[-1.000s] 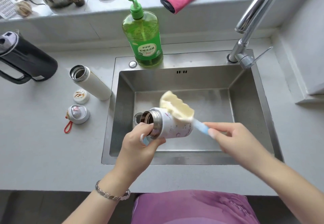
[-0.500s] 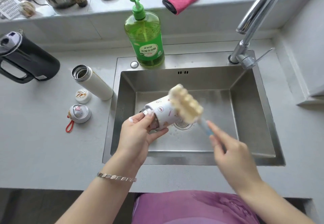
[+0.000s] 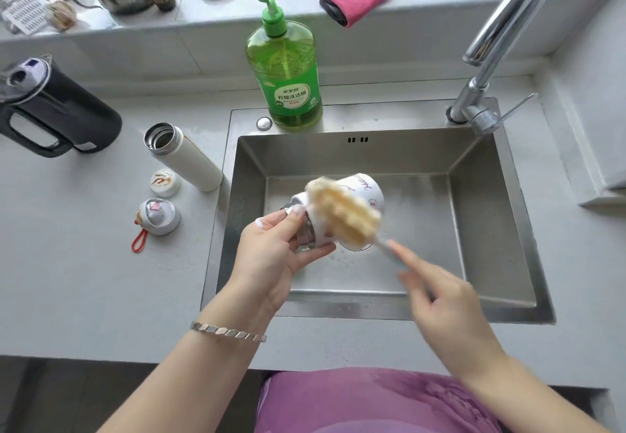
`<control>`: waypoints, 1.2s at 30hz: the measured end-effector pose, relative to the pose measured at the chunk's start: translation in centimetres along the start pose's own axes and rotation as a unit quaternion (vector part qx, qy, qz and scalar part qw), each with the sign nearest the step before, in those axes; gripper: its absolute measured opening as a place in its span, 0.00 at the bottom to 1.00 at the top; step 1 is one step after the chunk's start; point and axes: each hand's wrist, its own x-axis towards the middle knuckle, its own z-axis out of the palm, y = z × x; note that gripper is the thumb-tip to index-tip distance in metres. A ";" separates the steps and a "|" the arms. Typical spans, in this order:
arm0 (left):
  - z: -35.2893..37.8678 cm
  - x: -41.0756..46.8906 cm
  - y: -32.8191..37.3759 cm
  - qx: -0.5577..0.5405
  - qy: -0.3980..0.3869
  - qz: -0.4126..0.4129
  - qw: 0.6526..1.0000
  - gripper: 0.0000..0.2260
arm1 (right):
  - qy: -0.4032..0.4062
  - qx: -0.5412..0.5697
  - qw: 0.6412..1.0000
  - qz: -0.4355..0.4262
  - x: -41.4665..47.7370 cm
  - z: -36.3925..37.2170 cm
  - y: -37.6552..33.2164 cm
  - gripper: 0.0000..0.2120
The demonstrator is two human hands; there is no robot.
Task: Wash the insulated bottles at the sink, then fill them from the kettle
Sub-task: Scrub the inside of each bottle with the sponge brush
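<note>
Over the sink [image 3: 491, 229] basin, we see the short bottle [image 3: 366, 195] held on its side, its steel mouth toward the person and its bottom pointing away. The left hand [image 3: 271, 256] is clamped around the neck, probably so that the printed body is free for scrubbing and the drips fall into the basin. The right hand [image 3: 447, 304], blurred, has its fingers closed on the thin handle of the sponge brush [image 3: 342, 212], with the index finger stretched along it for guiding. The yellow sponge head lies against the bottle's outside. We judge this is the washing step. The tall bottle [image 3: 189, 158] stands open on the counter [image 3: 84, 280] just beside the sink, near two lids [image 3: 165, 182], and the kettle [image 3: 57, 117] waits further left for the filling.
</note>
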 end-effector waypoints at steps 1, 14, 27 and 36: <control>-0.1 0.0 0.0 0.001 0.003 -0.003 1.000 0.08 | 0.019 0.028 0.999 0.040 0.6 -0.3 0.8 0.24; -1.4 0.0 0.2 0.083 -0.048 -0.051 0.994 0.11 | 0.043 0.120 0.952 0.277 3.7 -3.7 2.9 0.15; -1.0 0.2 -1.0 0.221 -0.173 -0.069 0.957 0.10 | -0.153 0.267 0.918 0.250 3.3 -2.0 2.2 0.35; -2.2 0.1 -1.8 0.346 -0.204 0.061 0.914 0.14 | -0.149 0.326 0.858 0.368 4.4 -2.5 2.0 0.19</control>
